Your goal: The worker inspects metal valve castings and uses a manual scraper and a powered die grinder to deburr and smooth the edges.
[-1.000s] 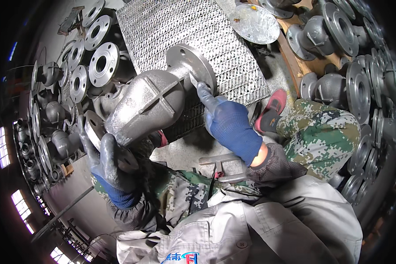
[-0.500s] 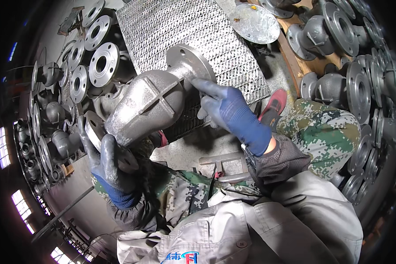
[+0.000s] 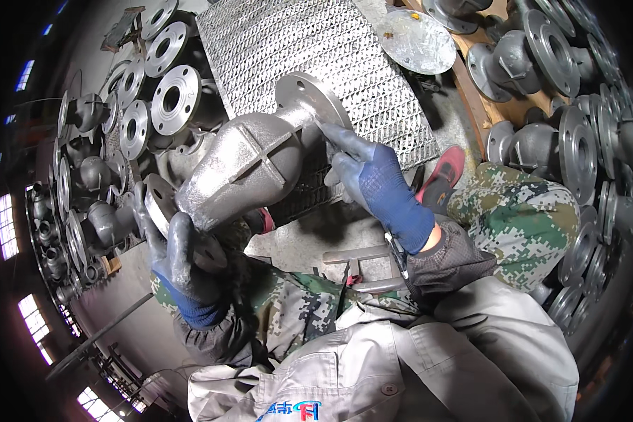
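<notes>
Between my gloved hands a grey cast-metal flanged valve body (image 3: 250, 169) is held at a slant, its bulging middle crossed by raised ribs. My left hand (image 3: 176, 264), in a blue glove with a grey coated palm, is closed around the near-left flanged end, with fingers on both sides of the flange. At the far-right end, my right hand (image 3: 366, 169), gloved alike, grips the neck just below the round flange. Its index finger lies along the neck, while the other fingers are bent and partly hidden beneath the casting.
A ridged metal-mesh surface (image 3: 373, 91) lies beyond the casting, with a round metal plate (image 3: 418, 42) beside it. Flanged castings (image 3: 172, 100) are stacked at left, and more castings (image 3: 534, 144) at right. A small metal frame (image 3: 359, 271) sits on the floor between my legs.
The whole view has shifted slightly, so the scene sits a little further right. Both hands keep their hold on the valve body, with hardly any movement.
</notes>
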A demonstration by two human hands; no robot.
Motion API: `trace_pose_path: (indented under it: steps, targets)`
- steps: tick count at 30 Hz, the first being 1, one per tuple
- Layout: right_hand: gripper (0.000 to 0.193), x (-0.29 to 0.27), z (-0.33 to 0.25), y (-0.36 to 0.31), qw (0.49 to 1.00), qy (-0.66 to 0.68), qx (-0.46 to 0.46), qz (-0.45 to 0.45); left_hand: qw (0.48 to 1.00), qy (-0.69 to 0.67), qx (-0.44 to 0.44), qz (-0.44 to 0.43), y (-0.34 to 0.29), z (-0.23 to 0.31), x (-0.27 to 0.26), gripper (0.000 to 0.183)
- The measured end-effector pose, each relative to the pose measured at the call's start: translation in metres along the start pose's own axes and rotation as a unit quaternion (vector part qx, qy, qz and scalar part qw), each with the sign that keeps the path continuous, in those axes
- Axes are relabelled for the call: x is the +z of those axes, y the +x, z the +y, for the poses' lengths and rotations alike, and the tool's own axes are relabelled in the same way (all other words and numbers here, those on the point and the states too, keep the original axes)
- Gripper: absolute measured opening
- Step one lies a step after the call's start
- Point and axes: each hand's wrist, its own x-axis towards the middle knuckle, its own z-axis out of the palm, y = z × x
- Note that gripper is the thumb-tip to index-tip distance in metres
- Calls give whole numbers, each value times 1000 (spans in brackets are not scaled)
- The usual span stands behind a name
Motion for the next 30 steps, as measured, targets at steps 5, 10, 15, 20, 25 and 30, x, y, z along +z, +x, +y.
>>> trace_pose_path:
  steps: [5, 10, 15, 20, 25, 30]
  targets:
    - [45, -5, 12, 4, 994, -81, -76, 15, 892, 284, 346, -53, 5, -12, -9, 45]
    - [46, -7, -25, -10, 992, -34, -112, 37, 887, 395, 238, -15, -7, 3, -7, 49]
    - [56, -46, -15, 2, 977, 61, -169, 117, 896, -430, -103, 42, 1, 2, 18, 49]
    - [52, -38, 11, 32, 955, 260, -84, 116, 853, -475, -215, -25, -9, 8, 3, 56]
    - [42, -28, 21, 61, 985, 98, -130, 58, 955, 237, 170, 51, 0, -18, -2, 37]
    - [37, -23, 31, 77, 991, 58, -118, 22, 963, 242, 110, 39, -11, -35, -15, 36]
